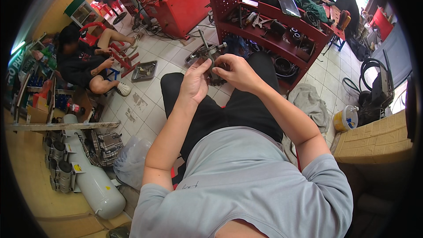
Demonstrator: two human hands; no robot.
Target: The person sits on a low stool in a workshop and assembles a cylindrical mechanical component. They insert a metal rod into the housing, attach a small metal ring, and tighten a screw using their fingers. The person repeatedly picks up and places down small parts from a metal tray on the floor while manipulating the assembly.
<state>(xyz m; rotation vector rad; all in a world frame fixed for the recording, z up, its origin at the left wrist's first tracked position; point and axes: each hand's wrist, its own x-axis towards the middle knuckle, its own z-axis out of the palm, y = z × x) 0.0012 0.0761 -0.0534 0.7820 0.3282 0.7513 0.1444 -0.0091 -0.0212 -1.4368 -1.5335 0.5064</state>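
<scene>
My left hand and my right hand meet above my knees, fingers and thumbs closed in a pinch. Whatever lies between the fingertips is mostly hidden; only a bit of dark grey shows. Right behind the fingers stands a metal fixture with an upright rod and a side bolt. Below my hands a dark, toothed-looking metal part shows in part. A metal tray sits on the floor behind the left hand.
A red tool cart with wrenches and parts stands ahead to the right. At left a seated person works beside another tray. A grey cloth and a yellow-white bucket are at right; a white cylinder tank is at lower left.
</scene>
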